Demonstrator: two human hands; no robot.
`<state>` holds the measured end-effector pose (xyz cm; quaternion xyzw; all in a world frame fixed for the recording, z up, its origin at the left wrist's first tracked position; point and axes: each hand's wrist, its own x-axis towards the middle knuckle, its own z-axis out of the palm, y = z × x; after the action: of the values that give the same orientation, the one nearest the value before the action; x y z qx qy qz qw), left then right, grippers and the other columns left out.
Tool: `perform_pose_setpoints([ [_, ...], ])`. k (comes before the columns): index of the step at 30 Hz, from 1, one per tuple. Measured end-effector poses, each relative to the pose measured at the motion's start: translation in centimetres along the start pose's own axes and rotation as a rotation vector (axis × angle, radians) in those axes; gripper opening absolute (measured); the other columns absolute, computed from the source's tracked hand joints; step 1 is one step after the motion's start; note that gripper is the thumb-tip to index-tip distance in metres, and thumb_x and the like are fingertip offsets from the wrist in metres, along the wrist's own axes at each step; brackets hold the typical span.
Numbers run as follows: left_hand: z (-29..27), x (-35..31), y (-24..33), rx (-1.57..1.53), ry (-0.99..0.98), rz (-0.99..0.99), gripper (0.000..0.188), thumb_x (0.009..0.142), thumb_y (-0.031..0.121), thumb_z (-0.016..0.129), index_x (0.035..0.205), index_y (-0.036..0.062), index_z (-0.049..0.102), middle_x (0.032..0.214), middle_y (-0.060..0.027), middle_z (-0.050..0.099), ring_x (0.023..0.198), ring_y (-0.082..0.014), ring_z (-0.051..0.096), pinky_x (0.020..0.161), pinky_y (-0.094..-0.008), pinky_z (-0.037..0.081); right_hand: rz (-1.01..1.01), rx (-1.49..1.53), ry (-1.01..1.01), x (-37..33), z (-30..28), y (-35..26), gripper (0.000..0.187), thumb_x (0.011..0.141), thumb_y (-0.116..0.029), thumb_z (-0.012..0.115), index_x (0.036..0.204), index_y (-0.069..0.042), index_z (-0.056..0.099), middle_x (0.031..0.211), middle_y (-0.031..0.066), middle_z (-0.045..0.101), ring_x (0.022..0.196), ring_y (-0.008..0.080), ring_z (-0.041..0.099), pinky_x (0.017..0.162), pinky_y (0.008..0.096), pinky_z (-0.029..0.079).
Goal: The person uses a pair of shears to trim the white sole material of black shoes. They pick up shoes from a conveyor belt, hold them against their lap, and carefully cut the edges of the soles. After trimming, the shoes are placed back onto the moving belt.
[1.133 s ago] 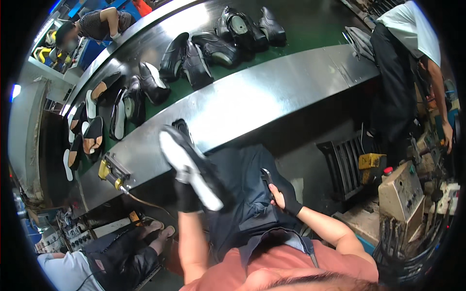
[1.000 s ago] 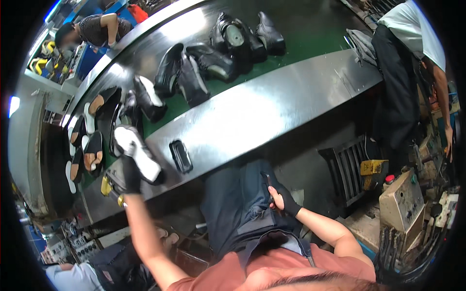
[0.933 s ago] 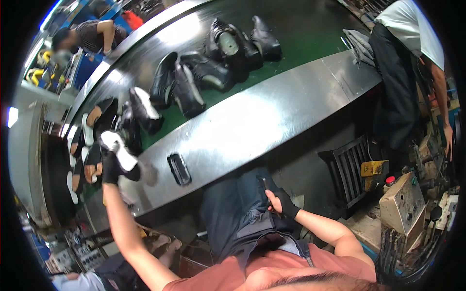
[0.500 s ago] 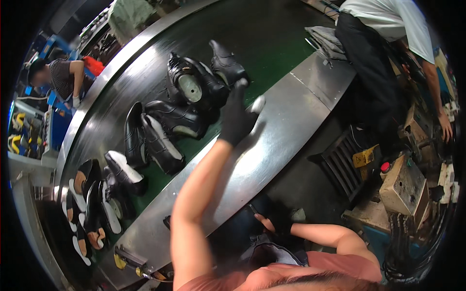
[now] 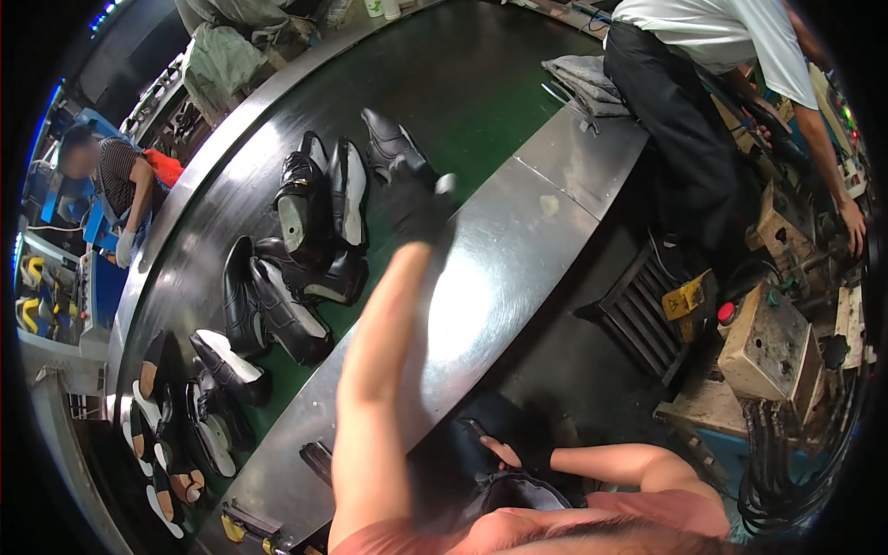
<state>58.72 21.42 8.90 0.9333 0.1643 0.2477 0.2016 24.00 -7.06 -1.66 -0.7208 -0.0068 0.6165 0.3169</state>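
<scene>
My left hand [image 5: 414, 205], in a dark glove with pale fingertips, reaches over the belt to a single black shoe [image 5: 387, 139]. Its thumb stands out away from the shoe; the other fingers are partly hidden against the shoe's back end. Just left of it lie a black shoe with a pale sole turned outward [image 5: 349, 190] and a laced black shoe [image 5: 303, 203] showing its greyish heel. Low by my body, my right hand [image 5: 518, 451], partly dark-covered, is closed around a slim dark thing [image 5: 476, 428] that I cannot make out.
More black shoes [image 5: 287, 314] and pale soles [image 5: 211, 430] lie along the green belt [image 5: 472, 111]. A metal ledge [image 5: 490, 268] borders it. At right are a co-worker [image 5: 684, 120], a slatted black stool [image 5: 638, 314] and a machine box with a red button [image 5: 768, 342]. Another person works far left.
My left hand has moved left onto the single shoe. The whole view has shifted, with the shoes appearing lower and further left. My right hand stays low near my body.
</scene>
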Motion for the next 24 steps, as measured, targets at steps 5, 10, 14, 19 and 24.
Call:
perform_pose_setpoints([
  [5,3.2,3.7,2.9,-0.003,0.151,-0.832,0.104,0.072,0.052,0.075,0.147,0.0000,0.024,0.139,-0.0276,0.045,0.120,-0.0439,0.053,0.102,-0.0462,0.044,-0.015,-0.049,-0.008,-3.1,-1.2,-2.9,0.070,0.095,-0.063,0.040,0.067,-0.005,0.067,0.053,0.0051,0.058,0.048,0.0139,0.056,0.051,0.0289,0.046],
  [10,-6.8,2.5,-2.6,-0.105,-0.341,-0.297,0.069,0.080,0.032,0.070,0.135,-0.0011,0.045,0.123,-0.0222,0.060,0.112,-0.0315,0.060,0.098,-0.0412,0.047,-0.264,0.087,0.100,-4.0,-0.2,-2.1,0.057,0.099,-0.054,0.037,0.099,-0.004,0.063,0.055,0.0054,0.059,0.048,0.0124,0.056,0.051,0.0276,0.047],
  [14,-15.6,-17.2,-7.6,-1.064,-0.221,-0.407,0.054,0.080,0.014,0.071,0.129,-0.0016,0.054,0.117,-0.0113,0.063,0.103,-0.0191,0.059,0.090,-0.0333,0.049,-0.251,0.005,-0.004,-4.2,-2.2,-0.7,0.059,0.100,-0.048,0.038,0.146,-0.010,0.037,0.060,0.0062,0.060,0.046,0.0104,0.055,0.045,0.0250,0.046],
  [19,-31.6,-47.9,-8.5,-0.840,0.158,-0.741,0.063,0.070,0.013,0.074,0.128,0.0020,0.052,0.117,-0.0105,0.061,0.108,-0.0249,0.058,0.096,-0.0363,0.046,-0.283,0.046,0.022,-4.3,-1.9,5.2,0.075,0.093,-0.068,0.035,0.084,-0.001,0.068,0.055,0.0066,0.060,0.048,0.0133,0.059,0.051,0.0293,0.049],
  [24,-33.2,-55.9,0.4,-0.569,0.244,-0.367,0.056,0.071,0.011,0.073,0.123,0.0017,0.056,0.131,-0.0162,0.054,0.124,-0.0301,0.051,0.105,-0.0402,0.039,-0.460,0.098,0.018,-11.7,-0.6,0.9,0.066,0.097,-0.059,0.043,0.070,-0.001,0.059,0.057,0.0060,0.059,0.052,0.0122,0.058,0.052,0.0277,0.048],
])
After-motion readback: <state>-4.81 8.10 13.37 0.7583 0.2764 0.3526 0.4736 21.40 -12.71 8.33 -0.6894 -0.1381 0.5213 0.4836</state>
